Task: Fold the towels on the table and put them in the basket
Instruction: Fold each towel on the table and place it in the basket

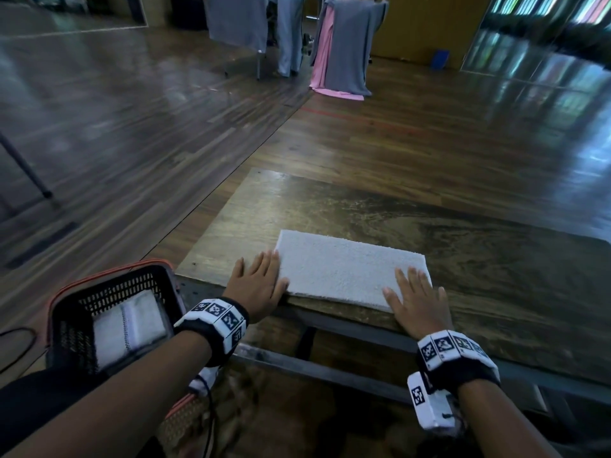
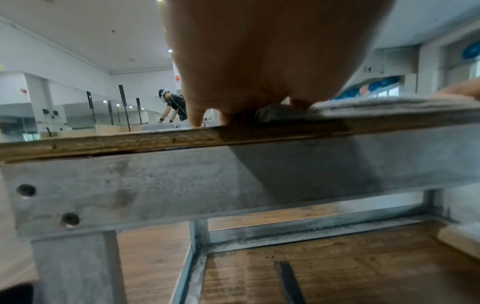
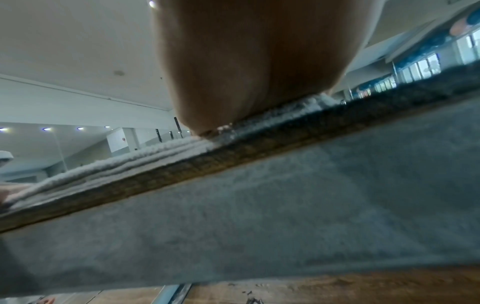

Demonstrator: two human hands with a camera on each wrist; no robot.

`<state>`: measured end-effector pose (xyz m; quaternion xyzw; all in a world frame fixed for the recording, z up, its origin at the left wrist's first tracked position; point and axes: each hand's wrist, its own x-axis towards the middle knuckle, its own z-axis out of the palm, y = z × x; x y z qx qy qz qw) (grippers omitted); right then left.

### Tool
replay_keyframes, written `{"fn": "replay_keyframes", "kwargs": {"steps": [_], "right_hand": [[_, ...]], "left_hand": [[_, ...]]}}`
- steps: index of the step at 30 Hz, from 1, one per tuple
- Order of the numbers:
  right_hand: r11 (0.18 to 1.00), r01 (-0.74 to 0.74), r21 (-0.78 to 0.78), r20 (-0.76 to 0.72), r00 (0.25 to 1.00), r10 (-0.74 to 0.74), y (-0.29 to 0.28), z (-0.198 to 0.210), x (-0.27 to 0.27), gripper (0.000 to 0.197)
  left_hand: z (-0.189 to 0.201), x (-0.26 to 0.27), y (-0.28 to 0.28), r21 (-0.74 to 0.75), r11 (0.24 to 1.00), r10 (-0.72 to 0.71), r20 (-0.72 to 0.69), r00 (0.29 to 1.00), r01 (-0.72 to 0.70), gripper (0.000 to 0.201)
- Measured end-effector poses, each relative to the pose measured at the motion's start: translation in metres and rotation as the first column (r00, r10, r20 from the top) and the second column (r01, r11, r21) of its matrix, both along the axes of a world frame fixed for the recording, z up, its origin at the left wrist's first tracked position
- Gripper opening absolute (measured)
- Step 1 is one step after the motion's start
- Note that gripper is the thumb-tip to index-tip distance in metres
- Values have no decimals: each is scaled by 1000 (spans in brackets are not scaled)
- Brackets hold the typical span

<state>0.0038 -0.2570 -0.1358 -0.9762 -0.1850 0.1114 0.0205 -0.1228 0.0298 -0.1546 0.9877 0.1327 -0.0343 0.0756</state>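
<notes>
A white towel point(image 1: 344, 267), folded into a flat rectangle, lies near the front edge of the wooden table point(image 1: 479, 259). My left hand point(image 1: 258, 282) lies flat with straight fingers at the towel's left end, partly on the table. My right hand point(image 1: 418, 300) presses flat on the towel's right front corner. The left wrist view shows my left hand point(image 2: 249, 61) on the table edge beside the towel's layered edge point(image 2: 376, 107). From the right wrist, my right hand point(image 3: 249, 67) sits on the stacked towel layers point(image 3: 130, 164). A black mesh basket point(image 1: 76, 312) with an orange rim stands left, holding a folded white towel point(image 1: 125, 325).
The table's grey metal frame point(image 2: 182, 181) runs under its front edge. Grey and pink cloths hang on racks point(image 1: 344, 47) far across the wooden floor. A person point(image 2: 174, 107) bends over another table in the distance. A black cable point(image 1: 16, 345) lies on the floor beside the basket.
</notes>
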Motion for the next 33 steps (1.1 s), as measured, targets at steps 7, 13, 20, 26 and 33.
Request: {"fn": "replay_keyframes", "kwargs": {"steps": [7, 13, 20, 26, 33], "right_hand": [[987, 6, -160, 173, 985, 22, 36, 42, -10, 53], [980, -198, 3, 169, 966, 195, 112, 62, -2, 43], [939, -343, 6, 55, 938, 342, 186, 51, 22, 41], [933, -346, 98, -150, 922, 358, 215, 52, 25, 45], [922, -311, 232, -96, 936, 340, 235, 58, 26, 20]], "left_hand": [[16, -26, -8, -44, 998, -50, -17, 999, 50, 54], [22, -37, -13, -166, 976, 168, 179, 969, -138, 39], [34, -24, 2, -257, 932, 280, 57, 958, -257, 34], [41, -10, 4, -323, 909, 240, -111, 965, -263, 41], [46, -2, 10, -462, 838, 219, -206, 954, -292, 36]]}}
